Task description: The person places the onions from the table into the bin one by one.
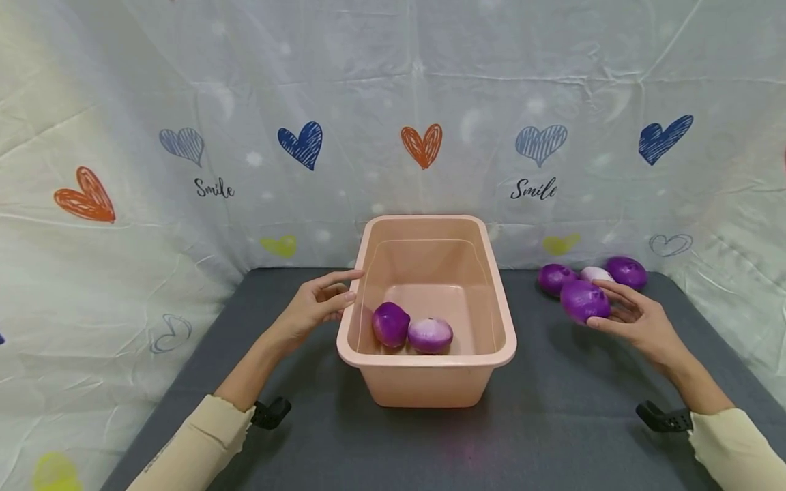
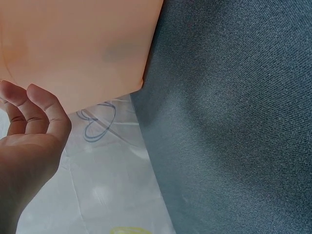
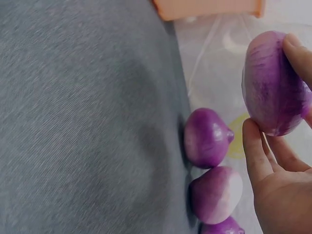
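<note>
My right hand [image 1: 638, 324] holds a red onion [image 1: 585, 301] between thumb and fingers, raised over the back right of the table. Just behind it lie a purple onion [image 1: 555, 278], a paler purple-and-white onion [image 3: 216, 195] and another purple onion [image 1: 626, 272]. At the pink plastic bin [image 1: 430, 387] my left hand [image 1: 313, 303] rests its index fingertip and thumb on the left rim. The fingers of that hand bend loosely beside the bin's outer wall in the left wrist view. Inside the bin, a dark purple onion [image 1: 390, 324] sits against a pale-topped onion [image 1: 430, 335].
A dark grey cloth [image 1: 540, 436] covers the table under the bin. Behind and at both sides hangs a pale curtain [image 1: 368, 61] printed with hearts and words. Black straps [image 1: 664, 417] circle both wrists.
</note>
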`<state>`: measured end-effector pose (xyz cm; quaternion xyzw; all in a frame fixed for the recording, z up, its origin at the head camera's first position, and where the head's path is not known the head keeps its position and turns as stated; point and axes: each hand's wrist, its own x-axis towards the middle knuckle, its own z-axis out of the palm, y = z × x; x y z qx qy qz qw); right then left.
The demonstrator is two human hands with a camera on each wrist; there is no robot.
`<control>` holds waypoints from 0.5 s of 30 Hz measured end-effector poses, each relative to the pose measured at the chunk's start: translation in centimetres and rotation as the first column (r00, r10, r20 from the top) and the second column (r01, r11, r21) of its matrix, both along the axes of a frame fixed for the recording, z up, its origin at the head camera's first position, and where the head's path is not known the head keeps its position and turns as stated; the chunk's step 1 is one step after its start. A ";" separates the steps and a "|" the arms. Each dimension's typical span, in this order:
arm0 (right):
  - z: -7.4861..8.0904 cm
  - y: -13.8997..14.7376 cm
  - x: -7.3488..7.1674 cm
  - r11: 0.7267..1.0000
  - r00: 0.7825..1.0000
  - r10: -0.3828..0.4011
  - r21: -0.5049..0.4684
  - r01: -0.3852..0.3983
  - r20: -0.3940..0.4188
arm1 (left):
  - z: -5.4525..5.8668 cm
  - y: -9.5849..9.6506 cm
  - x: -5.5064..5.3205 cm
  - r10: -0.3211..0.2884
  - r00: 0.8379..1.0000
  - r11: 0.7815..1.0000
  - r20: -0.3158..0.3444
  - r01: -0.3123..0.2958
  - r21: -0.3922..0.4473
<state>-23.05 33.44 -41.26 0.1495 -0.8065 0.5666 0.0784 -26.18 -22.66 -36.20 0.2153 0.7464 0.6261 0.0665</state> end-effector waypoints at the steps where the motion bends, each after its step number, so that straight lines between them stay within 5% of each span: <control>1: 0.1 -0.1 -0.1 1.000 1.000 -0.004 -0.007 0.004 0.005 | 0.0 0.0 0.0 -0.002 1.000 1.000 -0.002 0.002 0.001; 15: 2.8 -2.2 -1.9 0.998 0.999 0.037 -0.053 -0.036 0.020 | 0.1 0.0 0.1 0.007 1.000 1.000 -0.003 -0.007 -0.009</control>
